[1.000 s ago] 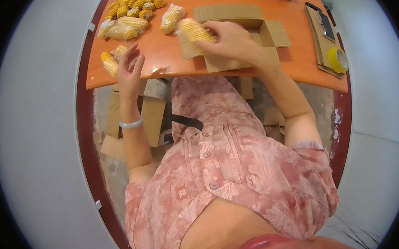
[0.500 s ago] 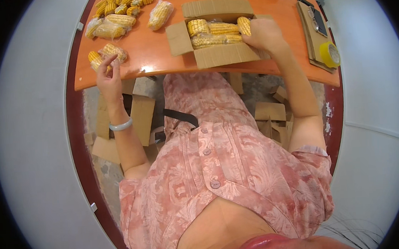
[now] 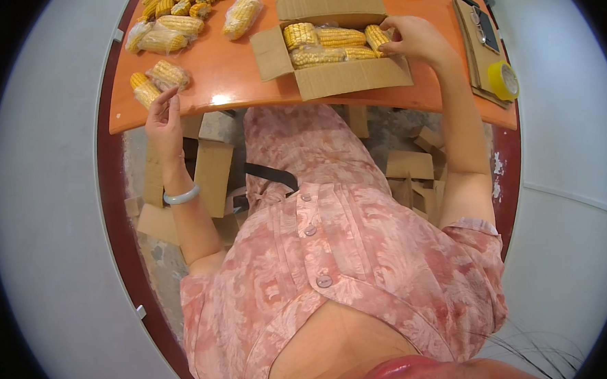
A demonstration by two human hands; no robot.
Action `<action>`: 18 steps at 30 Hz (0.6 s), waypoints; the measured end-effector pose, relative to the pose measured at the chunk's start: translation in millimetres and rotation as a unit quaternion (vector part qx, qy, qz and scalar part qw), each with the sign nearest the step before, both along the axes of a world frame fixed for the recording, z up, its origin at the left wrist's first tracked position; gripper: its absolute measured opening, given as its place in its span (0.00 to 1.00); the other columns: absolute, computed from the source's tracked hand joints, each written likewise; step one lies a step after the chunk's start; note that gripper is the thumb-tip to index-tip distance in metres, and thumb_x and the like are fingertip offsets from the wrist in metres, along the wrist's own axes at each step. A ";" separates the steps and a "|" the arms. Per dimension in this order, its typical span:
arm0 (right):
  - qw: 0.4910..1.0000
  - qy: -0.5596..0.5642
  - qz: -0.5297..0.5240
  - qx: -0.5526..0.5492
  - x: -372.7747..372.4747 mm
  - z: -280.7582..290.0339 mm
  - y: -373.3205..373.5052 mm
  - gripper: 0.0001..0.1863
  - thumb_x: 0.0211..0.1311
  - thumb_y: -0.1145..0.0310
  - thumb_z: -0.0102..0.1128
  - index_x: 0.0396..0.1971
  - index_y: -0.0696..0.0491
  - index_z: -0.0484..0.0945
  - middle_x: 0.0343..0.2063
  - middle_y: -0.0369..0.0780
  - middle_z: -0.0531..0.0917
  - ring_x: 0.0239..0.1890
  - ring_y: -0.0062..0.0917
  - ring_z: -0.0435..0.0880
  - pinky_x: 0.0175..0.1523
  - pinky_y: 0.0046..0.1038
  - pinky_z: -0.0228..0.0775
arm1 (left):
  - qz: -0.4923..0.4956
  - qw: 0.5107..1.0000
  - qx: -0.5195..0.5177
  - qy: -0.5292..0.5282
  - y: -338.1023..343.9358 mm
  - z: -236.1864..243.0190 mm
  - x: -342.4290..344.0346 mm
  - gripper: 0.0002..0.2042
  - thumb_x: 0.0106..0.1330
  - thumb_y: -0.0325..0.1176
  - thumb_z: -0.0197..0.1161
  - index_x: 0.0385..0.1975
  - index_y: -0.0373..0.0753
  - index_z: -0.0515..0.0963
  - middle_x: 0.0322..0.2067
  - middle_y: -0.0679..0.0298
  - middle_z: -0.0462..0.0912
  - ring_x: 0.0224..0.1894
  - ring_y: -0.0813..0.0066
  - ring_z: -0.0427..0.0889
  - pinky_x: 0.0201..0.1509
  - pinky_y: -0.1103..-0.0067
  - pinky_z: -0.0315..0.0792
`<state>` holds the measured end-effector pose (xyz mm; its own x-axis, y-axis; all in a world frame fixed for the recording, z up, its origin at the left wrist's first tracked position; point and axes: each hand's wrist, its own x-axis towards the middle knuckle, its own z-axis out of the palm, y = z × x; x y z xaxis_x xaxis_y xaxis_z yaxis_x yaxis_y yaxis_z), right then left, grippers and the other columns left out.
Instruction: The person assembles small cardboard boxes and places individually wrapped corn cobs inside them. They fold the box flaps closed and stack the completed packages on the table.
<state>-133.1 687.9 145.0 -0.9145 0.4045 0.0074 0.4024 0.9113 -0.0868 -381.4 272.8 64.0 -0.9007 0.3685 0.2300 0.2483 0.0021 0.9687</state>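
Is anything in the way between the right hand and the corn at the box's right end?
Nothing visible: the right hand is at that corn cob in the open box, whose front flap lies folded outward.

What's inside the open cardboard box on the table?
Yellow corn cobs, some in clear plastic; the right hand touches the rightmost cob. Anything beneath them in the cardboard box is covered.

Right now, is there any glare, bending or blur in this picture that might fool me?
Head view: white glare on the orange table, near its front edge; head view: the wide lens bows that edge and leaves black corners; head view: the right hand, at the open cardboard box, looks fairly sharp, with little blur.
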 end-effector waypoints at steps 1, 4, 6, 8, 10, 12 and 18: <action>0.999 -0.024 0.006 -0.040 0.2 5.8 8.3 0.16 0.52 0.57 0.73 0.34 0.53 0.85 0.35 0.40 0.87 0.43 0.33 0.85 0.46 0.35 0.78 | 0.000 1.000 -0.004 -0.007 -1.9 0.2 0.7 0.10 0.72 0.26 0.62 0.49 0.33 0.81 0.45 0.64 0.84 0.46 0.83 0.80 0.51 0.85 0.72; 0.994 -0.030 0.008 -0.102 3.5 4.6 12.2 0.13 0.48 0.62 0.75 0.31 0.51 0.84 0.33 0.40 0.86 0.42 0.31 0.85 0.43 0.36 0.77 | -0.022 1.000 -0.014 0.006 7.5 12.1 12.9 0.11 0.72 0.27 0.62 0.50 0.33 0.81 0.48 0.63 0.84 0.53 0.79 0.79 0.59 0.81 0.71; 0.995 -0.014 0.007 -0.095 6.7 2.6 9.8 0.12 0.47 0.63 0.75 0.30 0.50 0.83 0.32 0.40 0.86 0.40 0.32 0.85 0.42 0.37 0.76 | -0.041 0.999 -0.024 0.011 20.1 17.1 22.5 0.09 0.72 0.26 0.62 0.49 0.33 0.81 0.46 0.64 0.84 0.48 0.80 0.80 0.54 0.83 0.72; 0.998 0.001 0.010 -0.058 10.8 2.5 3.8 0.11 0.48 0.62 0.74 0.29 0.50 0.82 0.30 0.39 0.85 0.38 0.33 0.85 0.42 0.37 0.76 | -0.072 0.997 -0.012 0.019 34.0 19.6 31.0 0.08 0.71 0.26 0.62 0.46 0.33 0.82 0.45 0.64 0.84 0.46 0.80 0.82 0.51 0.82 0.75; 0.998 0.007 0.031 -0.047 11.7 -1.7 7.5 0.11 0.49 0.62 0.73 0.29 0.51 0.83 0.30 0.40 0.86 0.37 0.34 0.85 0.41 0.37 0.77 | -0.106 0.991 -0.037 0.067 46.6 20.5 35.5 0.08 0.71 0.25 0.62 0.46 0.33 0.82 0.45 0.64 0.84 0.46 0.78 0.82 0.51 0.81 0.76; 0.998 0.015 0.030 -0.052 9.1 -3.5 12.5 0.13 0.50 0.60 0.72 0.30 0.52 0.83 0.31 0.41 0.86 0.37 0.35 0.86 0.42 0.37 0.77 | -0.130 0.985 -0.043 0.108 61.4 23.2 42.3 0.08 0.69 0.25 0.63 0.46 0.34 0.82 0.44 0.63 0.84 0.45 0.75 0.84 0.51 0.79 0.77; 0.992 -0.078 -0.035 0.096 -15.7 6.0 -17.4 0.19 0.51 0.54 0.70 0.34 0.55 0.86 0.35 0.44 0.88 0.40 0.36 0.87 0.43 0.36 0.80 | -0.198 0.965 -0.052 0.161 100.8 37.7 64.9 0.09 0.69 0.25 0.62 0.46 0.33 0.82 0.46 0.61 0.83 0.48 0.75 0.82 0.55 0.77 0.76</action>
<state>-148.9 670.5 151.0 -0.8805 0.4716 -0.0481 0.4599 0.8744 0.1545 -316.6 373.6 101.7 -0.5719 0.7057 0.4183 0.5380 -0.0622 0.8406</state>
